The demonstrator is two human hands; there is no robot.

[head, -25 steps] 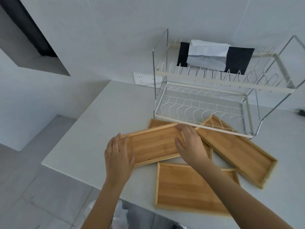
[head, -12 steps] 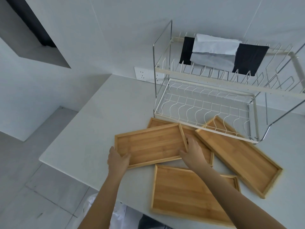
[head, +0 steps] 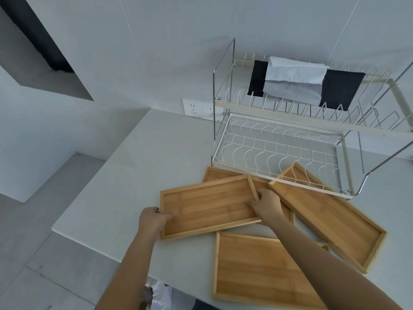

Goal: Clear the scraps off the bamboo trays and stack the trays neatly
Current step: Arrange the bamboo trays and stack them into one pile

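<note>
Several rectangular bamboo trays lie on a white counter (head: 143, 180). I hold the top tray (head: 207, 206) at both short ends: my left hand (head: 153, 220) grips its left rim, my right hand (head: 267, 203) grips its right rim. It rests partly over a second tray (head: 218, 175) whose far corner shows behind it. A third tray (head: 250, 269) lies nearest me, partly under my right forearm. A fourth tray (head: 328, 213) lies angled to the right, its far end under the dish rack. No scraps are visible on any tray.
A two-tier wire dish rack (head: 290, 148) stands at the back of the counter, with a black cloth (head: 339, 91) and a white cloth (head: 292, 79) draped on its upper tier. A wall socket (head: 197, 108) sits left of it. The counter's left edge drops to a grey floor (head: 40, 242).
My hands slid from lying flat on the top tray to gripping its two short ends. The tray has shifted slightly left and toward me.
</note>
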